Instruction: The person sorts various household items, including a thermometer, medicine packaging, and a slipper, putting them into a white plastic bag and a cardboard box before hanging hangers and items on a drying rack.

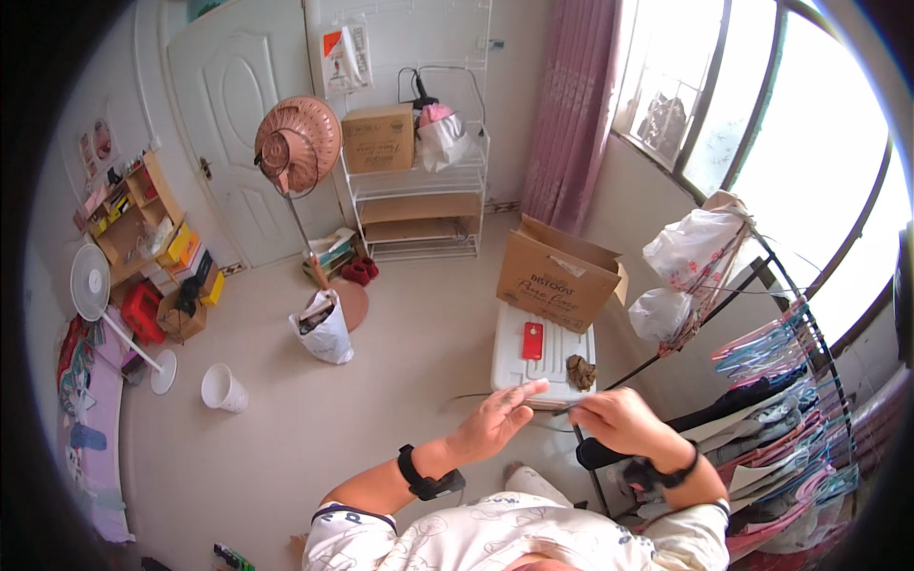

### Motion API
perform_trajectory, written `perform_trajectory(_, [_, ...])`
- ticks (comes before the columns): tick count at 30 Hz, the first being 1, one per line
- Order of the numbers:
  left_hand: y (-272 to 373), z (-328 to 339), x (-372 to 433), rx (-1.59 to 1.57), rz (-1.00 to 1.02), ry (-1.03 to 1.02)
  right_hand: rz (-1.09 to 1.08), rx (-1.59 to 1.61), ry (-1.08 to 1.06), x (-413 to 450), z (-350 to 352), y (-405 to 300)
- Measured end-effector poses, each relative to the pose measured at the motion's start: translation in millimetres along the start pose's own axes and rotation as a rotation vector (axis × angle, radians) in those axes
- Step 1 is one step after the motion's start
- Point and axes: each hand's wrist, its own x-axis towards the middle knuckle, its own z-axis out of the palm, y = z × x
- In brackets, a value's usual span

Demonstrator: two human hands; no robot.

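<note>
Before me a white ribbed-top plastic box [508, 357] carries a red phone case [533, 341] and a crumpled brown wad [581, 372], perhaps cloth or paper. My left hand [493, 422] is raised near the box's front edge, fingers extended and thumb apart, with nothing in it. To its right is my right hand [623, 421], fingers curled together and slightly blurred. A thin dark thing shows by its fingertips; I cannot tell whether it is held. An open cardboard box [560, 278] bearing print sits at the back of the white box.
At right stands a clothes rack [757, 400] with hangers, garments and plastic bags [692, 250]. A white bin [224, 389], a filled plastic bag [325, 332], a pink standing fan [298, 146] and a white fan [91, 282] are on the left. Farther back is a wire shelf [418, 182].
</note>
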Motion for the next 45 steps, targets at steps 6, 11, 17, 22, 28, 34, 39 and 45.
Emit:
perform_trajectory(6, [-52.7,-28.1,3.6,-0.639,-0.493,-0.072,0.134,0.652,-0.187,123.4,41.4,24.1])
perform_trajectory(11, [-92.0,-93.8,33.7,-0.664,-0.673,0.195,0.080,0.757,-0.064,226.5,32.9,75.0])
perform_trajectory(17, [-146.1,-178.3,71.7,-0.524,-0.658,0.462,0.048,1.016,-0.087,369.7,42.8,115.6])
perform_trajectory(22, [-190.0,-239.5,111.5,-0.441,-0.527,0.727,-0.233,0.845,-0.227,455.1,115.0,117.1])
perform_trajectory(28, [-259.5,-334.6,147.8,-0.161,-0.518,0.789,-0.111,1.184,-0.334,567.2,161.1,104.2])
perform_trajectory(34, [-314.3,-451.2,212.8,-0.226,-0.355,0.564,-0.108,1.272,-0.085,711.7,123.0,123.4])
perform_trajectory(39, [-355.7,-524.5,256.6,-0.191,-0.204,0.434,-0.083,1.241,0.196,821.5,44.6,150.4])
perform_trajectory(45, [-420.1,-586.0,277.2,-0.245,-0.338,0.551,-0.151,1.136,0.417,973.8,-56.4,197.9])
